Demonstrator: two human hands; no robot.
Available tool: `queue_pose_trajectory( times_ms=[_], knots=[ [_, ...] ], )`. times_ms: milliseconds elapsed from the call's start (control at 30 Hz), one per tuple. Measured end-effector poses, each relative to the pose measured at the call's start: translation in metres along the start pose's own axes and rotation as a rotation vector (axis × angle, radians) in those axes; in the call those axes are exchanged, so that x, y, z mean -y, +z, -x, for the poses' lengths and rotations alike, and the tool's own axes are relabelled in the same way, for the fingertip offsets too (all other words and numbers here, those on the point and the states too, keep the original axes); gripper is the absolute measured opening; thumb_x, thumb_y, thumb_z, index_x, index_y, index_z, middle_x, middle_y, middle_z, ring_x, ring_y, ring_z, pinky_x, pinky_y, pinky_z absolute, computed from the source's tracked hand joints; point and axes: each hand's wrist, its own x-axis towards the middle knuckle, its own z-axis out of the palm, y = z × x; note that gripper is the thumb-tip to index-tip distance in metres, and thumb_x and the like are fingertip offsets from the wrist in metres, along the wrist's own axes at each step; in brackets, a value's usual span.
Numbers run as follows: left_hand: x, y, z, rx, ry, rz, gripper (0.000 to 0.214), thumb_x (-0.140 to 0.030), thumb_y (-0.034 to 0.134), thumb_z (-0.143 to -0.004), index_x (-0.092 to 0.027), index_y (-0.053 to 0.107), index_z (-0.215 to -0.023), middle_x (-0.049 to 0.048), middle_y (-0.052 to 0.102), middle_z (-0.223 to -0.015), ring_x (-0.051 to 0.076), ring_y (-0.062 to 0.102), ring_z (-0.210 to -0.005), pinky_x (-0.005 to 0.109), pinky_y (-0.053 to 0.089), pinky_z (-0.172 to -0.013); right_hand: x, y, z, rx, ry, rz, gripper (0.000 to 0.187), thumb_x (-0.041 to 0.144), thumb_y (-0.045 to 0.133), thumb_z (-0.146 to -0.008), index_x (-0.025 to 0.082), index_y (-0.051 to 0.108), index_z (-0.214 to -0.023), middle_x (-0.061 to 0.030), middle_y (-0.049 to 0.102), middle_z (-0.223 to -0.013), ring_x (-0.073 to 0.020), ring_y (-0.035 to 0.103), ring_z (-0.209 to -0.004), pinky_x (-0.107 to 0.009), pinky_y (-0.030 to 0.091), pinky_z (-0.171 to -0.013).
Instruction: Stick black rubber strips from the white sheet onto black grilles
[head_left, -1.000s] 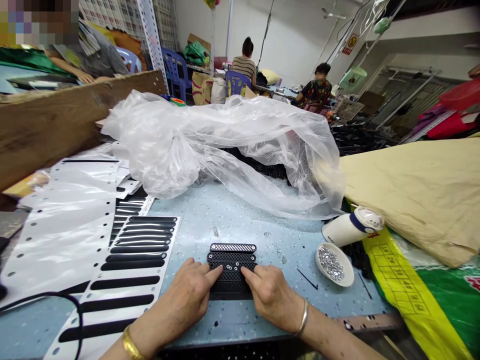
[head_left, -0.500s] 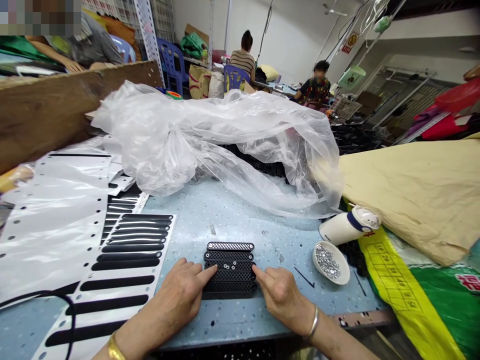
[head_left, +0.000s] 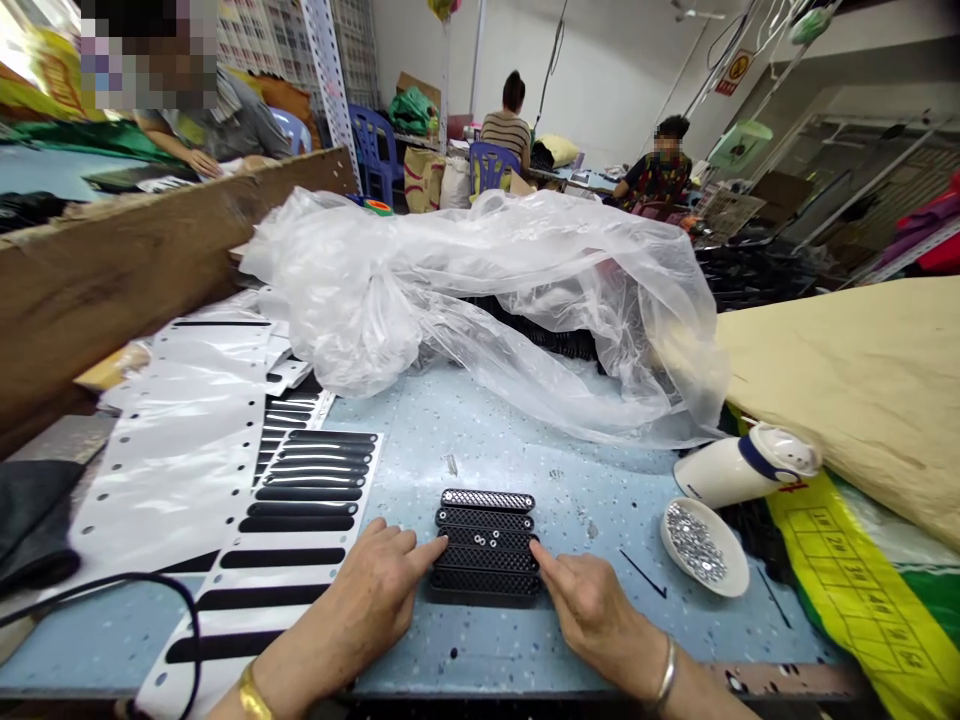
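Note:
Several black strips with a diamond texture (head_left: 487, 581) lie side by side in a stack on the table, rounded at their ends. Small metal washers (head_left: 480, 540) rest loose on one of the middle strips. My left hand (head_left: 382, 575) has its index finger stretched out, its tip on the left end of a middle strip; the other fingers are curled. From the other side, my right hand (head_left: 589, 595) points its index finger onto the right end, its other fingers bent under. Neither hand grips a strip. Whatever lies beneath the fingertips is hidden.
A white bowl of metal washers (head_left: 705, 548) stands right, beside a white bottle (head_left: 742, 465) on its side. White sheets with black strips (head_left: 281, 560) lie left. Clear plastic sheeting (head_left: 480, 270) is heaped behind, near a wooden board (head_left: 150, 260). Other people sit further back.
The view has turned a little left, so the table and everything on it sit further right. Both index fingers stay on the strip's ends; the washers look unmoved.

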Motion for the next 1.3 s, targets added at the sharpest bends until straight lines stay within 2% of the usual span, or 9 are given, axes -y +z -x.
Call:
queue_pose_trajectory(
  times_ms=[233,400,600,667,800,967,1067,1200,1300],
  knots=[
    [0.005,0.003,0.003,-0.052,0.009,0.013,0.058,0.006,0.038,-0.072,-0.017,0.060,-0.121,0.0055,0.061,-0.070,0.020,0.052,-0.062,0.035,0.044,-0.062,0.001,0.002,-0.001,-0.023,-0.007,-0.005,0.037,0.006,0.036,-0.096,0.004,0.052,-0.129,-0.0041,0.063,-0.062,-0.0173,0.056,-0.052,-0.030,0.041,-0.049],
    [0.007,0.003,0.002,-0.043,-0.032,0.147,0.054,0.002,0.037,-0.078,-0.020,0.061,-0.121,0.0037,0.066,-0.068,0.019,0.057,-0.060,0.033,0.047,-0.060,0.000,-0.002,-0.004,-0.013,0.026,-0.082,0.037,0.009,0.036,-0.096,0.007,0.054,-0.129,-0.0045,0.064,-0.064,-0.0169,0.058,-0.054,-0.029,0.044,-0.051],
    [0.008,-0.006,-0.006,-0.039,-0.108,0.428,0.041,-0.006,0.039,-0.088,-0.020,0.064,-0.117,0.0065,0.076,-0.093,0.017,0.068,-0.076,0.032,0.053,-0.071,-0.001,-0.005,-0.007,-0.007,0.041,-0.130,0.036,0.008,0.037,-0.096,0.007,0.056,-0.126,-0.0033,0.062,-0.061,-0.0159,0.055,-0.051,-0.029,0.043,-0.049],
    [0.008,-0.006,-0.007,-0.038,-0.089,0.399,0.042,-0.005,0.038,-0.088,-0.020,0.064,-0.117,0.0057,0.075,-0.089,0.017,0.067,-0.073,0.032,0.052,-0.070,-0.001,-0.004,-0.007,-0.018,0.035,-0.116,0.037,0.008,0.037,-0.096,0.007,0.055,-0.128,-0.0028,0.061,-0.061,-0.0156,0.054,-0.051,-0.028,0.042,-0.049],
    [0.010,0.003,-0.002,-0.010,0.012,0.100,0.055,0.003,0.038,-0.074,-0.019,0.061,-0.120,0.0048,0.067,-0.072,0.020,0.059,-0.063,0.036,0.047,-0.064,-0.002,-0.002,-0.006,-0.036,0.014,-0.087,0.038,0.007,0.037,-0.095,0.009,0.054,-0.130,-0.0024,0.061,-0.061,-0.0154,0.055,-0.052,-0.028,0.043,-0.050],
    [0.014,0.007,-0.002,0.089,0.095,-0.059,0.064,0.006,0.043,-0.063,-0.015,0.058,-0.121,0.0046,0.062,-0.072,0.021,0.054,-0.063,0.038,0.042,-0.066,-0.003,-0.005,-0.007,-0.013,0.000,-0.097,0.038,0.007,0.037,-0.095,0.007,0.054,-0.129,-0.0024,0.061,-0.060,-0.0155,0.054,-0.050,-0.028,0.042,-0.049],
    [0.015,-0.001,-0.007,0.094,0.105,0.002,0.061,0.006,0.041,-0.066,-0.019,0.060,-0.118,0.0032,0.062,-0.068,0.020,0.054,-0.059,0.035,0.041,-0.063,-0.002,-0.008,-0.014,-0.035,0.062,-0.169,0.033,0.010,0.039,-0.096,0.008,0.061,-0.120,-0.0023,0.060,-0.060,-0.0149,0.054,-0.050,-0.027,0.042,-0.049],
    [0.005,-0.009,-0.017,-0.002,0.086,0.093,0.043,-0.001,0.040,-0.082,-0.016,0.060,-0.116,0.0041,0.064,-0.070,0.020,0.057,-0.062,0.035,0.043,-0.063,0.007,-0.011,-0.036,-0.090,0.107,-0.130,0.028,0.012,0.042,-0.097,0.012,0.068,-0.106,-0.0041,0.062,-0.063,-0.0149,0.055,-0.053,-0.027,0.040,-0.051],
    [-0.008,-0.007,-0.028,0.018,0.088,0.078,0.036,-0.006,0.040,-0.089,-0.017,0.058,-0.118,0.0037,0.064,-0.073,0.019,0.059,-0.064,0.037,0.044,-0.067,0.016,-0.008,-0.055,-0.021,0.100,-0.046,0.027,0.012,0.043,-0.096,0.013,0.068,-0.102,-0.0053,0.063,-0.066,-0.0161,0.057,-0.057,-0.028,0.040,-0.054]
  ],
)
